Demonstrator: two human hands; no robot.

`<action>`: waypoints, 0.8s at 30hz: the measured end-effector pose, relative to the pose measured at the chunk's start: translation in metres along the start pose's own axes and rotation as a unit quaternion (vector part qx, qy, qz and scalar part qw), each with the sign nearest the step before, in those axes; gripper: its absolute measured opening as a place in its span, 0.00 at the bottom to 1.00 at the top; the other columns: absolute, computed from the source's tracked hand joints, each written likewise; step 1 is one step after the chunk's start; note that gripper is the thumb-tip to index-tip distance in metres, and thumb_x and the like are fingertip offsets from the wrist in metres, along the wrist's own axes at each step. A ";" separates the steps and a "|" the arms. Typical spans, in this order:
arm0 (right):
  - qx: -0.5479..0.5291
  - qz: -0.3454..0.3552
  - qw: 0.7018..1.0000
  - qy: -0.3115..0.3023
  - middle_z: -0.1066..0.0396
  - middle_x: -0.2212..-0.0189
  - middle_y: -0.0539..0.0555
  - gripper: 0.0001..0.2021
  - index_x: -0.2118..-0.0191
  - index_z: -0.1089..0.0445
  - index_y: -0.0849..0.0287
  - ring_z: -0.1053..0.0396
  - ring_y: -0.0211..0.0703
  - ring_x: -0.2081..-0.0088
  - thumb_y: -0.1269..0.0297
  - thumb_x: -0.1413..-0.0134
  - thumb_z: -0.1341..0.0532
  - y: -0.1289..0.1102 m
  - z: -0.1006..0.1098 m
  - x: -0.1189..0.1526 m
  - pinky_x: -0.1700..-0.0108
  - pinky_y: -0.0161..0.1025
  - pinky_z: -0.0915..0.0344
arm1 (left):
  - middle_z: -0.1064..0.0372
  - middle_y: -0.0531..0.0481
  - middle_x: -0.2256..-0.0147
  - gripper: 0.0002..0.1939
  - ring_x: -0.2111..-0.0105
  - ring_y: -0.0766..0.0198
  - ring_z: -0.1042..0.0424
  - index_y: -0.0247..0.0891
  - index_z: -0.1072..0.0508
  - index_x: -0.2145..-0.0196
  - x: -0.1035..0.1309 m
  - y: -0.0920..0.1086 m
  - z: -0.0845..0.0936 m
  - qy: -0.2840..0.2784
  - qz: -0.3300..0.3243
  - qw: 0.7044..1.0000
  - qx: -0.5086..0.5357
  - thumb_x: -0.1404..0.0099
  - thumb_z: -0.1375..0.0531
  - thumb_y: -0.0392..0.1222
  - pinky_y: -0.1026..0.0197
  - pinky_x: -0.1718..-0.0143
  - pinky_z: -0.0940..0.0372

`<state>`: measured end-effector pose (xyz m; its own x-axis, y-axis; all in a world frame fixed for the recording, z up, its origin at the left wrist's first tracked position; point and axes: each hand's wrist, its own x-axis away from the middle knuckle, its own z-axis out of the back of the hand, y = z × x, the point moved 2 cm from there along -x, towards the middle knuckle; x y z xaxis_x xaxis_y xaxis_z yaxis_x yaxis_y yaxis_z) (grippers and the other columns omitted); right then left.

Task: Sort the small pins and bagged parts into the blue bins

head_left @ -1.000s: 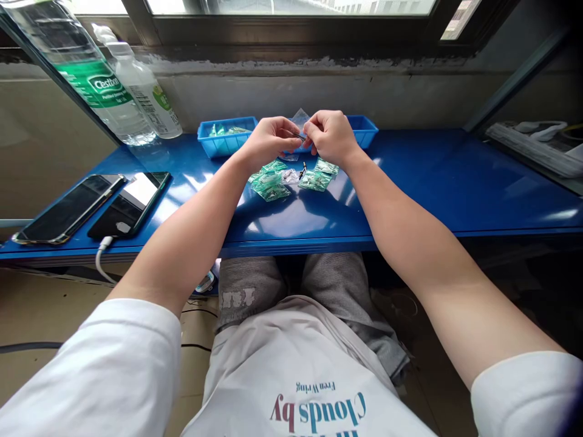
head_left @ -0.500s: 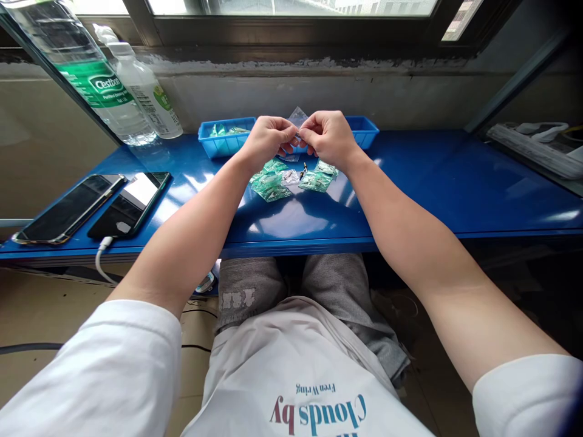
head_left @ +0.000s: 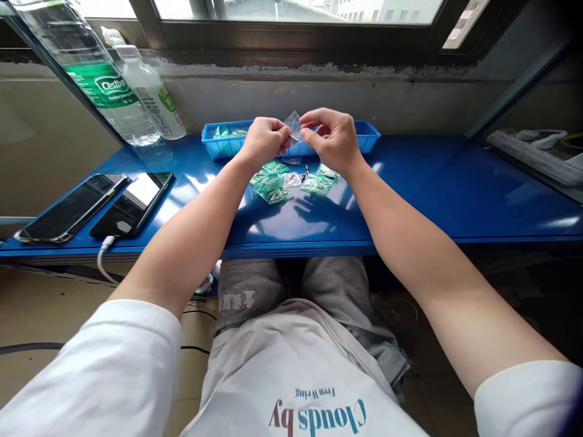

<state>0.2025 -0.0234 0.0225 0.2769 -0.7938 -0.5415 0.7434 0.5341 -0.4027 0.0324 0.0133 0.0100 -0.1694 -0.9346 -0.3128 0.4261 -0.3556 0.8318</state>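
My left hand [head_left: 268, 141] pinches a small metal pin-like piece [head_left: 293, 139] between thumb and fingertips, above the middle of the table. Just to its right, my right hand [head_left: 331, 135] has its thumb and forefinger apart, with nothing visible between them. A clear plastic bag [head_left: 293, 123] sticks up behind the fingertips; its lower part is partly hidden. Beneath the hands lie several green plastic packets, a left pile [head_left: 272, 185] and a right pile [head_left: 319, 181]. Between the piles are a small clear packet [head_left: 292, 179] and a small black-and-brass part [head_left: 305, 173].
Behind the hands stands a blue plastic tray [head_left: 218, 147] with green packets in its left end. Two phones, a left one [head_left: 70, 207] and a cabled one [head_left: 132, 205], lie at left. A large water bottle [head_left: 109, 91] and a smaller bottle [head_left: 152, 94] stand behind them.
My right hand has opened its pinch and drawn slightly away from the left fingertips. The metal piece now shows in my left hand. The view has shifted slightly.
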 end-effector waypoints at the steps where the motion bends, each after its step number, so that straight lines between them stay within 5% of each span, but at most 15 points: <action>1: 0.001 0.002 1.000 -0.011 0.22 0.49 0.61 0.21 0.43 0.24 0.57 0.24 0.55 0.53 0.51 0.28 0.46 0.000 0.000 0.000 0.50 0.49 0.27 | 0.27 0.47 0.70 0.09 0.65 0.58 0.23 0.39 0.26 0.64 0.001 0.001 0.000 -0.005 0.002 1.000 0.000 0.29 0.40 0.46 0.55 0.60 0.28; 5: 0.011 -0.011 0.999 -0.030 0.19 0.57 0.61 0.19 0.51 0.19 0.59 0.23 0.58 0.55 0.53 0.30 0.44 -0.002 0.002 0.001 0.51 0.51 0.27 | 0.28 0.48 0.71 0.07 0.70 0.62 0.26 0.37 0.27 0.65 0.006 0.007 -0.003 -0.025 0.004 1.000 0.007 0.29 0.42 0.38 0.57 0.63 0.30; 9: 0.000 -0.033 0.999 0.005 0.18 0.57 0.62 0.20 0.55 0.19 0.60 0.22 0.57 0.55 0.56 0.30 0.47 0.001 0.004 -0.002 0.51 0.48 0.26 | 0.26 0.48 0.65 0.07 0.64 0.59 0.23 0.39 0.27 0.54 0.006 0.008 -0.004 -0.005 -0.006 1.000 -0.012 0.28 0.41 0.42 0.58 0.61 0.30; 12: 0.022 -0.043 0.999 0.022 0.21 0.49 0.62 0.26 0.43 0.23 0.60 0.25 0.59 0.47 0.50 0.28 0.50 0.009 0.002 -0.006 0.46 0.50 0.28 | 0.24 0.47 0.59 0.14 0.59 0.57 0.22 0.40 0.29 0.48 0.003 0.005 -0.003 0.021 -0.006 0.999 -0.031 0.30 0.40 0.42 0.58 0.58 0.29; 16: 0.124 -0.043 0.991 0.008 0.29 0.38 0.66 0.36 0.26 0.43 0.59 0.44 0.68 0.31 0.41 0.29 0.51 0.026 -0.008 -0.011 0.35 0.61 0.40 | 0.22 0.46 0.57 0.14 0.54 0.55 0.23 0.41 0.26 0.50 0.002 0.001 -0.003 0.012 -0.017 0.998 -0.060 0.33 0.38 0.41 0.58 0.54 0.29; 19: 0.163 -0.051 0.985 -0.017 0.40 0.30 0.70 0.40 0.23 0.53 0.63 0.51 0.74 0.30 0.42 0.29 0.50 0.039 -0.016 -0.014 0.34 0.69 0.45 | 0.22 0.46 0.57 0.12 0.53 0.53 0.24 0.39 0.24 0.54 0.005 0.001 -0.005 0.001 -0.039 0.994 -0.097 0.36 0.36 0.39 0.57 0.52 0.30; 24: 0.181 -0.050 0.978 -0.093 0.53 0.24 0.68 0.41 0.24 0.51 0.61 0.53 0.78 0.30 0.40 0.31 0.47 0.049 -0.028 -0.017 0.33 0.75 0.50 | 0.21 0.47 0.57 0.07 0.54 0.54 0.25 0.40 0.22 0.61 0.011 0.004 -0.008 -0.036 -0.062 0.984 -0.163 0.39 0.35 0.40 0.57 0.49 0.30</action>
<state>0.2172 0.0245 -0.0083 0.2727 -0.8943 -0.3549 0.9300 0.3395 -0.1409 0.0396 0.0011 0.0064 -0.2956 -0.8848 -0.3603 0.6578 -0.4620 0.5948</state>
